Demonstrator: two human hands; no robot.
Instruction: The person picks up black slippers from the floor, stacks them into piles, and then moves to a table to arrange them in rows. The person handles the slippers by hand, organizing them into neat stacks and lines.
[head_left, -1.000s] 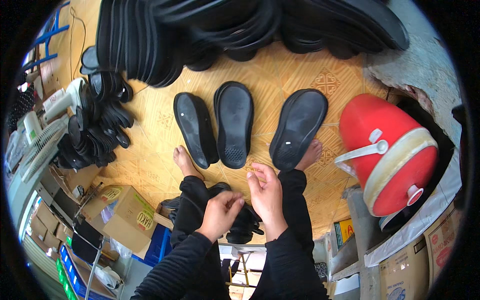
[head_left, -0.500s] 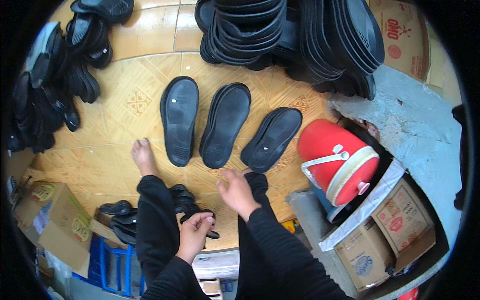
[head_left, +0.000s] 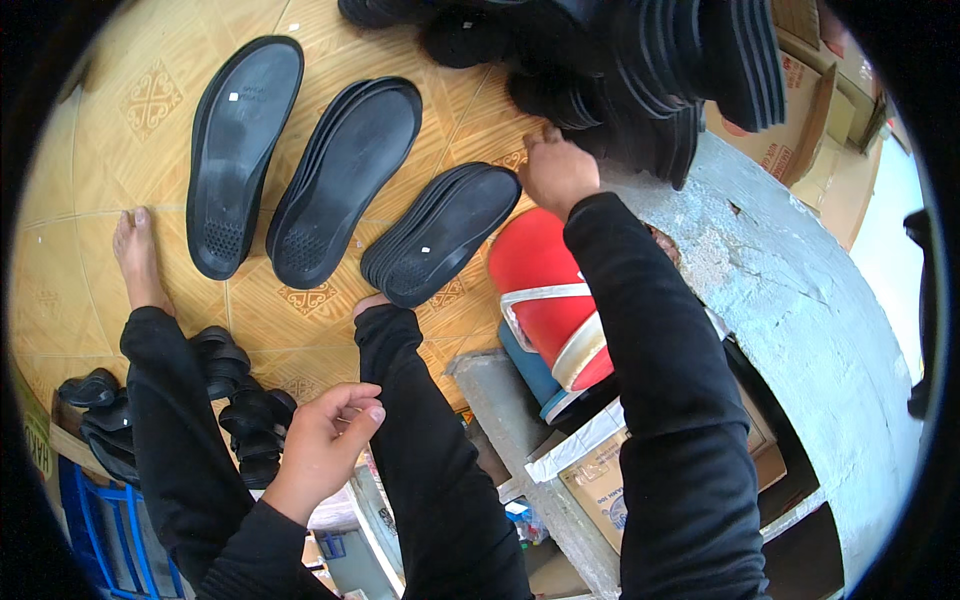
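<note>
Three groups of black shoe soles lie on the tiled floor: a left one (head_left: 225, 190), a middle stack (head_left: 345, 185) and a right stack (head_left: 445, 230). Above my knee, my left hand (head_left: 325, 445) is closed in a pinch; any small thing in it is too fine to make out. My right hand (head_left: 562, 172) reaches out past the right stack, beside a large pile of black soles (head_left: 640, 110). Its fingers point downward with their tips hidden, so I cannot see whether they grip anything.
A red cooler jug (head_left: 535, 260) with a white handle lies under my right forearm. Near it are a rough grey ledge (head_left: 790, 250) and cardboard boxes (head_left: 790, 120). More black soles (head_left: 255, 425) sit between my legs, and a blue frame (head_left: 115, 525) stands at lower left.
My right hand has moved from near my knee outward to the large sole pile. My left hand stays low and pinched. The whole view has shifted toward the right.
</note>
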